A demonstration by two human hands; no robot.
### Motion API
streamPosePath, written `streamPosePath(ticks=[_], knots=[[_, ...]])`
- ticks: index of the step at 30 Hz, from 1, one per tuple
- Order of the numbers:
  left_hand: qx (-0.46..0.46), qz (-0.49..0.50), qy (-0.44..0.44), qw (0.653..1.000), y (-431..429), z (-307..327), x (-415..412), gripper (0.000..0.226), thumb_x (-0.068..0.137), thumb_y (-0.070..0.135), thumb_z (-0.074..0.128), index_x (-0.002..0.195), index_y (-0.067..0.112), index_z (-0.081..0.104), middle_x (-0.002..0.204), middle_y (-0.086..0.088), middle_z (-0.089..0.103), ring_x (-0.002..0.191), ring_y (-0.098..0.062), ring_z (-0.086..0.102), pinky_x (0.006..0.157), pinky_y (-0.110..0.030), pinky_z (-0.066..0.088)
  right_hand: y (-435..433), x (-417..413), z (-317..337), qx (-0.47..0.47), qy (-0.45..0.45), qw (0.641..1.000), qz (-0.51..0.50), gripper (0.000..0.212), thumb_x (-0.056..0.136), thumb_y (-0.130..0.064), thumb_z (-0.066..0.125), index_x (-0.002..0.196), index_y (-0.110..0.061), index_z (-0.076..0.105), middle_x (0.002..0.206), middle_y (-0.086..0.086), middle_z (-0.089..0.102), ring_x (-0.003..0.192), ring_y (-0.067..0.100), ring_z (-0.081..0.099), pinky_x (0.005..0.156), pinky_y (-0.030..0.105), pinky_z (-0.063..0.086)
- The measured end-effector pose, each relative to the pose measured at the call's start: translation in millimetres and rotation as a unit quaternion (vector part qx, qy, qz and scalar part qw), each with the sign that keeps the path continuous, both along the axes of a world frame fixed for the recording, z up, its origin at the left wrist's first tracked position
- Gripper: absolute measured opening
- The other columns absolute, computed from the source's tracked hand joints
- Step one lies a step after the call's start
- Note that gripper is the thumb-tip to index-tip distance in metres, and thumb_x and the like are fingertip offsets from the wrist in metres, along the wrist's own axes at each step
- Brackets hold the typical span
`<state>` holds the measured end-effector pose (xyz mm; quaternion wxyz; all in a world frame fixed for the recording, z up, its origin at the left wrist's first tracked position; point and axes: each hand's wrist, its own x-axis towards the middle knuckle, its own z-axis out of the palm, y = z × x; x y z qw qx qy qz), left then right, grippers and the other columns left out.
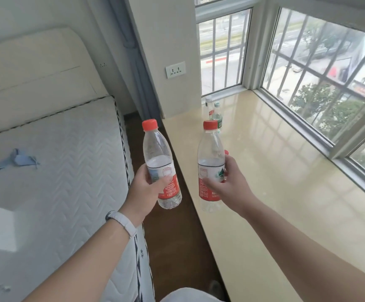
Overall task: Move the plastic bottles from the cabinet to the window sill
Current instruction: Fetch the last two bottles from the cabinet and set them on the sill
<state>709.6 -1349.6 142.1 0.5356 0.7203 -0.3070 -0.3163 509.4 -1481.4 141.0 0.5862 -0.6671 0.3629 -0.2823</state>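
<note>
Each hand holds 1 bottle with a red cap: the left hand [143, 188] over the floor [173, 232], the right hand [229, 182] over the window sill [286, 192]. 2 more bottles [215, 115] stand far back on the sill.

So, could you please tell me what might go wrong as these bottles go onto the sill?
1. The right hand seems to hold a second red-capped bottle behind the front bottle; releasing one could drop the other.
2. The left-hand bottle hangs over the floor gap, not the window sill.
3. Two bottles standing at the sill's far end could be knocked.
</note>
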Motion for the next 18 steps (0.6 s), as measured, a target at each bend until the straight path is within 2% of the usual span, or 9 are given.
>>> streamPosePath(ticks=[4, 9, 11, 15, 18], knots=[[0.004, -0.001, -0.009, 1.0, -22.6, 8.1, 17.3, 0.055, 0.069, 0.055, 0.078, 0.119, 0.041, 0.061, 0.112, 0.017, 0.071, 0.105, -0.006, 0.067, 0.081, -0.027, 0.057, -20.1, 17.2, -5.9, 0.004, 0.0, 1.0, 0.0, 0.045, 0.073, -0.042, 0.074, 0.099, -0.066, 0.046, 0.101, -0.024, 0.063, 0.095, -0.003, 0.065, 0.066, 0.012, 0.052], [0.001, 0.018, 0.004, 1.0, -43.2, -0.8, 48.3, 0.056, 0.067, 0.054, 0.079, 0.117, 0.037, 0.062, 0.109, 0.014, 0.072, 0.102, -0.008, 0.069, 0.086, -0.035, 0.057, -37.4, 49.5, -10.6, 0.012, 0.008, 1.0, 0.013, 0.049, 0.073, -0.04, 0.074, 0.107, -0.057, 0.043, 0.096, -0.039, 0.059, 0.092, -0.012, 0.062, 0.062, 0.004, 0.048], [-0.003, 0.02, 0.009, 1.0, -53.5, -6.3, 65.7, 0.058, 0.067, 0.054, 0.079, 0.119, 0.035, 0.063, 0.11, 0.012, 0.072, 0.103, -0.01, 0.069, 0.088, -0.038, 0.057, -46.7, 65.3, -11.6, 0.01, 0.01, 1.0, 0.005, 0.05, 0.07, -0.044, 0.073, 0.109, -0.055, 0.044, 0.097, -0.04, 0.059, 0.092, -0.013, 0.062, 0.062, 0.003, 0.047], [-0.014, -0.002, 0.023, 1.0, -81.2, -14.7, 109.8, 0.057, 0.068, 0.053, 0.078, 0.12, 0.036, 0.062, 0.111, 0.013, 0.072, 0.103, -0.009, 0.068, 0.088, -0.037, 0.057, -69.9, 103.1, -13.9, 0.011, 0.031, 0.999, -0.02, 0.051, 0.066, -0.053, 0.072, 0.107, -0.062, 0.043, 0.1, -0.037, 0.061, 0.093, -0.011, 0.063, 0.061, 0.009, 0.051], [-0.014, -0.025, 0.024, 0.999, -104.4, -18.4, 152.0, 0.056, 0.069, 0.055, 0.078, 0.12, 0.039, 0.061, 0.111, 0.017, 0.071, 0.103, -0.005, 0.068, 0.085, -0.034, 0.057, -86.6, 137.9, -16.6, 0.013, 0.048, 0.998, -0.047, 0.061, 0.063, -0.056, 0.073, 0.118, -0.05, 0.047, 0.099, -0.035, 0.062, 0.092, -0.011, 0.063, 0.069, 0.015, 0.051]])
